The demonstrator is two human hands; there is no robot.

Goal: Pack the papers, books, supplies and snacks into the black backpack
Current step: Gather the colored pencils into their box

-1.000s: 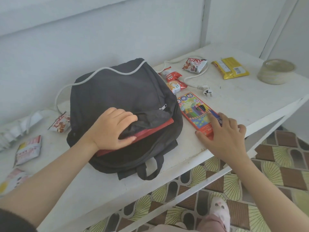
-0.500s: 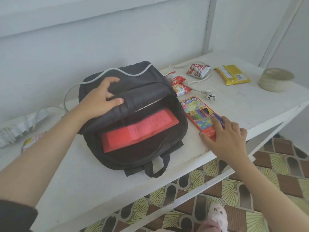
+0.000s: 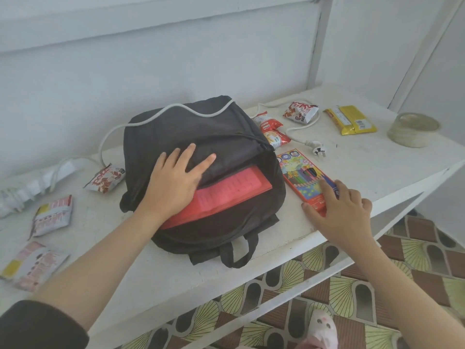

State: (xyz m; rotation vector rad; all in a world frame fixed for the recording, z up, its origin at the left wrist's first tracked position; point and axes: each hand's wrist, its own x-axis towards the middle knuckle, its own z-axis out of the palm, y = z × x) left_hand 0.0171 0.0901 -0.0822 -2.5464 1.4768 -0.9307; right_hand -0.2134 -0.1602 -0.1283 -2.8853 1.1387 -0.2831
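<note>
White painted shelf (image 3: 377, 167), tiled floor (image 3: 415, 260) lower right. My left hand (image 3: 173, 183) flat on black backpack (image 3: 176, 127); right hand (image 3: 344, 212) grips coloured-pencil box (image 3: 302, 175). Red folder (image 3: 226, 195) half hidden inside.

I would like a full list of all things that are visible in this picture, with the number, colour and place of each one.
backpack: 1, black, middle of the table, open
book: 1, red, inside the backpack
pencil box: 1, orange, right of the backpack
left snack packets: 3, mostly red and white, left of the backpack
right snack packets: 3, red and white, behind the pencil box
yellow packet: 1, yellow, far right
cable with plug: 1, white, over the backpack, plug near the pencil box
bowl: 1, beige, right end
table: 1, white
slipper: 1, pink, on the floor
left hand: flat on the backpack flap
right hand: touches the pencil box
</note>
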